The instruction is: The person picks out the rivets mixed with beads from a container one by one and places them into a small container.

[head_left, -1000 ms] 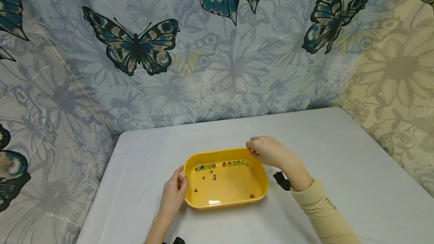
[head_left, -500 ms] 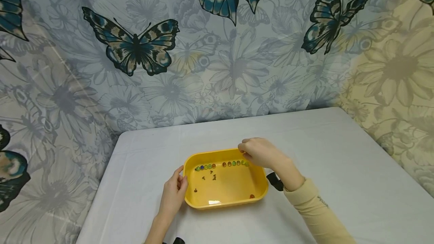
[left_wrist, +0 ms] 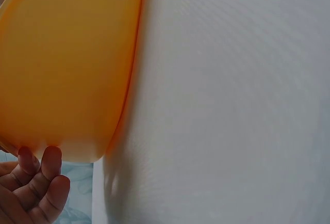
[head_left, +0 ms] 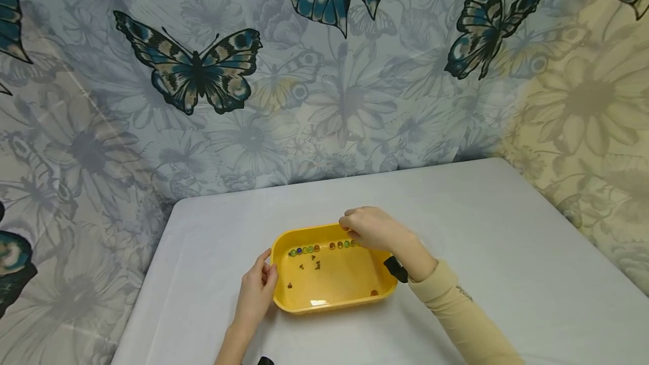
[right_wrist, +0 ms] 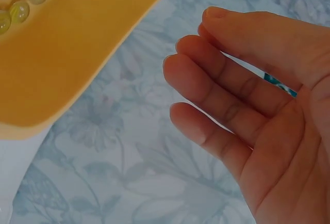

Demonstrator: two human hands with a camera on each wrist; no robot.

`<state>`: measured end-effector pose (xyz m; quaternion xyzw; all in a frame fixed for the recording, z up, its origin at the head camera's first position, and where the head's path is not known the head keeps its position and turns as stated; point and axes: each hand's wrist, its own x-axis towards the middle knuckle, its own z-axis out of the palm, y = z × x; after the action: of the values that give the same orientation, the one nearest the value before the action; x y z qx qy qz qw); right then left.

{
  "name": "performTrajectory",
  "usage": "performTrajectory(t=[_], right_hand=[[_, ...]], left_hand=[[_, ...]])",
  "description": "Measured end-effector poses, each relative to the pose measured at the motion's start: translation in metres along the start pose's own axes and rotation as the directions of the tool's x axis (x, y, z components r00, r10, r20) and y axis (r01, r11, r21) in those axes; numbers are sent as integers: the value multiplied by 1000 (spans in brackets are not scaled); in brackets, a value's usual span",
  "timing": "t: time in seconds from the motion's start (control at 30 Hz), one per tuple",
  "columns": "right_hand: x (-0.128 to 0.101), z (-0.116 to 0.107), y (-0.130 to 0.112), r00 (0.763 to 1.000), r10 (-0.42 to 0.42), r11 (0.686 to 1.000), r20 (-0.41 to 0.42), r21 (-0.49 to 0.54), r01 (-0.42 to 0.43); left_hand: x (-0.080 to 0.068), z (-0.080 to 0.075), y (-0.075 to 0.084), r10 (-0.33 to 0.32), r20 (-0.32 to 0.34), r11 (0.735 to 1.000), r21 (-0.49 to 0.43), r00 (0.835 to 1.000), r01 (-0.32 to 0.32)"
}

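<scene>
change: right hand has slid leftward along the tray's far rim since a second ago, from its far right corner to over the right marble row; left hand unmoved.
meaning: judged, the hand is closing on the marbles along the far wall; none picked yet.
right hand: fingers loosely bent, palm bare in the wrist view; holds nothing.
left hand: fingers curled against the tray's left end, steadying it; wrist view shows fingertips on the outer wall.
tray: yellow, near the table's middle, toward the near edge.
axis: long side runs left–right, parallel to the table's near edge; open face up.
contents: two marble rows along the far wall, small dark bits mid-floor, one marble at near right corner.
</scene>
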<state>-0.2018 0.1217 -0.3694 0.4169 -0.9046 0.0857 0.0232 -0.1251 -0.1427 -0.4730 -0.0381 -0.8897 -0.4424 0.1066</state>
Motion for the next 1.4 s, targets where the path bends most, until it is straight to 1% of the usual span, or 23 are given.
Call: performTrajectory(t=[0.2, 0.37, 0.53, 0.7, 0.9, 1.4], right_hand=[[7, 3, -2, 1000, -12, 1000, 14, -13, 12], [10, 5, -3, 999, -23, 1000, 28, -4, 24], [14, 11, -6, 999, -45, 999, 30, -3, 45], [21, 16, -11, 997, -67, 998, 46, -10, 68], [29, 21, -15, 993, -91, 996, 77, -20, 92], [38, 37, -22, 984, -101, 995, 148, 23, 98]], left_hand=[[0, -1, 1, -7, -4, 1000, 6, 1000, 7], [0, -1, -1, 0, 5, 1000, -4, 1000, 0], [0, 1, 0, -21, 16, 1000, -6, 1000, 21], [0, 0, 0, -45, 9, 999, 0, 999, 45], [1, 0, -1, -22, -7, 1000, -1, 1000, 22], [1, -1, 0, -28, 11, 1000, -1, 1000, 28]])
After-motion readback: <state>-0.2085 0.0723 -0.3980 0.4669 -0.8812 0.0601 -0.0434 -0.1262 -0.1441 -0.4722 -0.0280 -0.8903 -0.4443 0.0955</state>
